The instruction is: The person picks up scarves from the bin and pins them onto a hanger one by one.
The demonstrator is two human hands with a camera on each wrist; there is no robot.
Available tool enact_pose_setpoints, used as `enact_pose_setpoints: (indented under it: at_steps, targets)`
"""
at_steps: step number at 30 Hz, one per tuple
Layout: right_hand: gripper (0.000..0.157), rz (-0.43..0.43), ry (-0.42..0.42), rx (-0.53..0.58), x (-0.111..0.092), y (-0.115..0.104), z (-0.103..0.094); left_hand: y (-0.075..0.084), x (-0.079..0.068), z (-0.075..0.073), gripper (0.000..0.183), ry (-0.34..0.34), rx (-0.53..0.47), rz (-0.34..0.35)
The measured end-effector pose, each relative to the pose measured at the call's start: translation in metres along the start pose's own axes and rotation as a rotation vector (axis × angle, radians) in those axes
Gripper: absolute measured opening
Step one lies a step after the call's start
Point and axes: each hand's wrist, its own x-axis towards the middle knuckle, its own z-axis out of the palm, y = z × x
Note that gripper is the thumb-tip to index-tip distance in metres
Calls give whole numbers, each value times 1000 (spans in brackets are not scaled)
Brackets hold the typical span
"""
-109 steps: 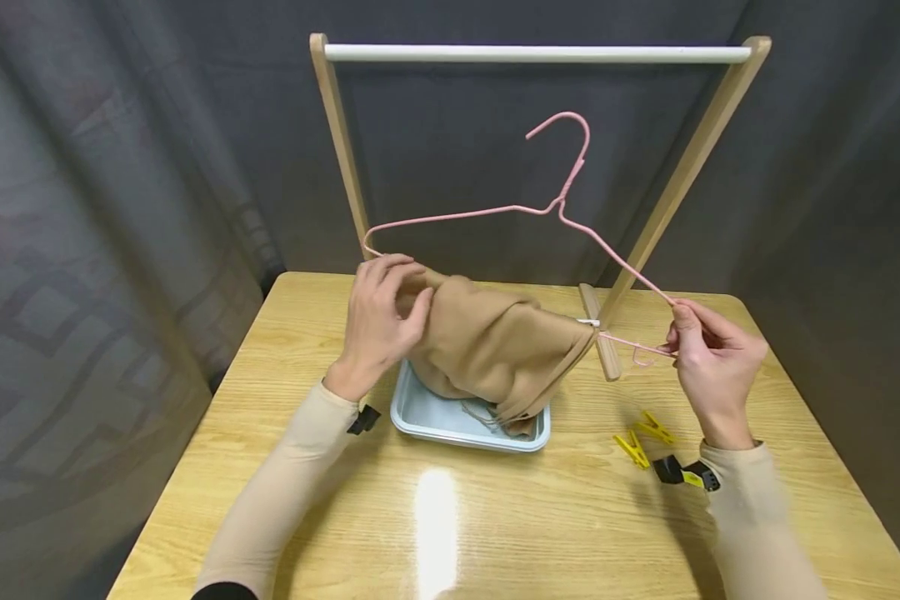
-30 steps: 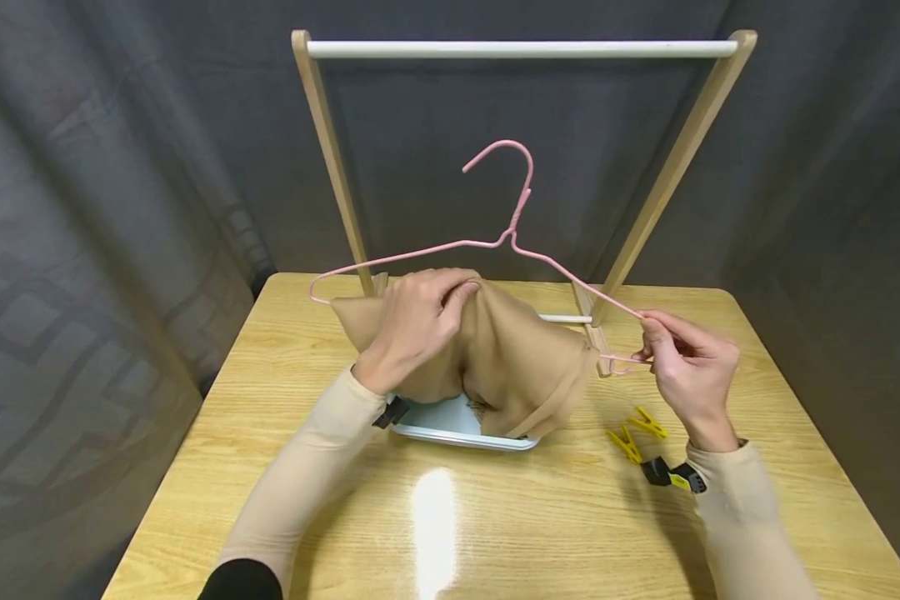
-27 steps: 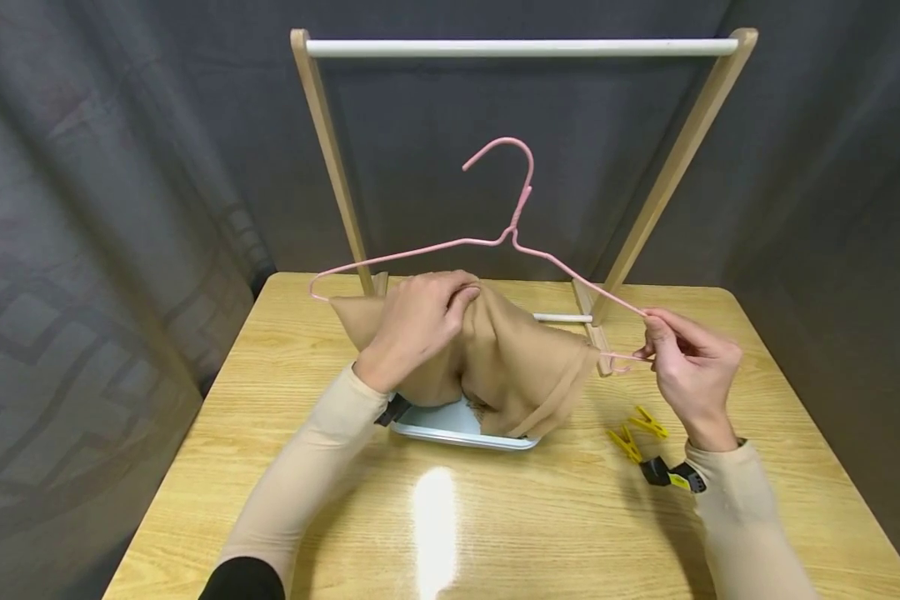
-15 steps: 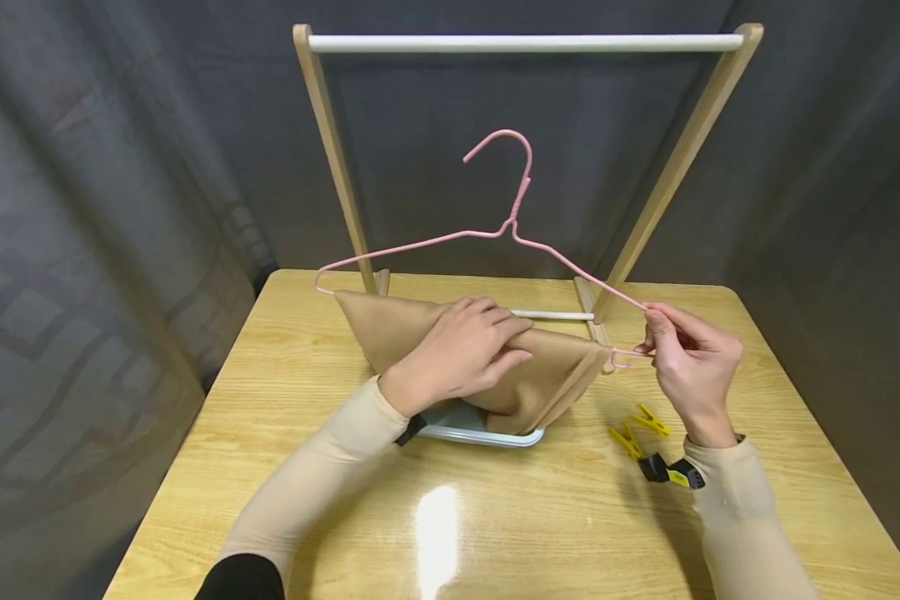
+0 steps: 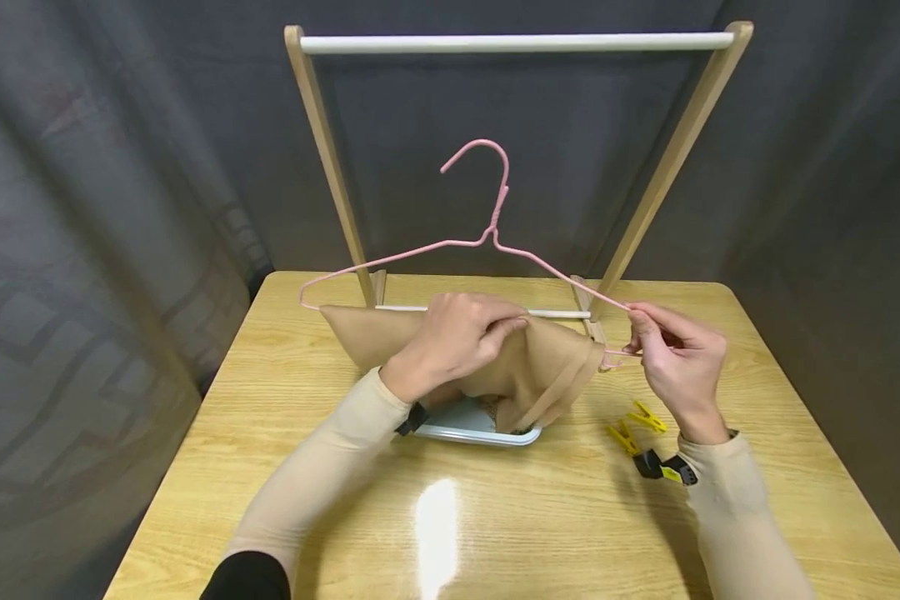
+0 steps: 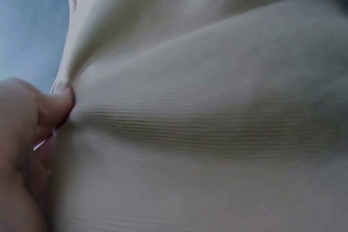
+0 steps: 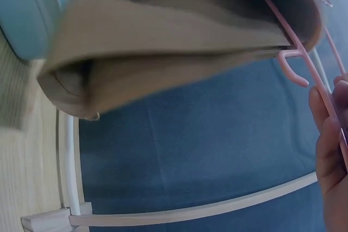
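From the head view, a wooden tabletop [image 5: 270,467] stands before dark curtains. The left hand [image 5: 461,333] bunches tan cloth [image 5: 547,379] on the pink hanger [image 5: 487,237]; the right hand [image 5: 675,358] pinches its end. The left wrist view adds a thumb pressing the cloth's fine ribs. The right wrist view shows the hanger's small notch hook.

A light wood-grain tabletop [image 5: 495,533] with a bright glare patch stands before dark grey curtains [image 5: 120,167].

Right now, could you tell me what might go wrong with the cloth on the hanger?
The tan cloth sits bunched toward the right end of the pink hanger, so it could slide off. The right hand only pinches the thin wire, which might twist. The left hand tugging the cloth could drag it into the tray.
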Motion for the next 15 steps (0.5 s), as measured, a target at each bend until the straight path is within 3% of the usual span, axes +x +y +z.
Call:
enact_pose_setpoints:
  at_steps: [4,8,11,15]
  targets:
    - [7,-15,-6,-5,-1,0,3,-2,8,-6,16,76,-65,-103]
    - [8,-6,47,7,0,0,5,-5,15,-9,19,-45,-37,-178]
    - [9,10,101,3,4,-1,5,-7,14,-8,21,-139,16,-171]
    - [10,41,152,-48,15,-2,3,-10,3,-15,22,-90,84,-119]
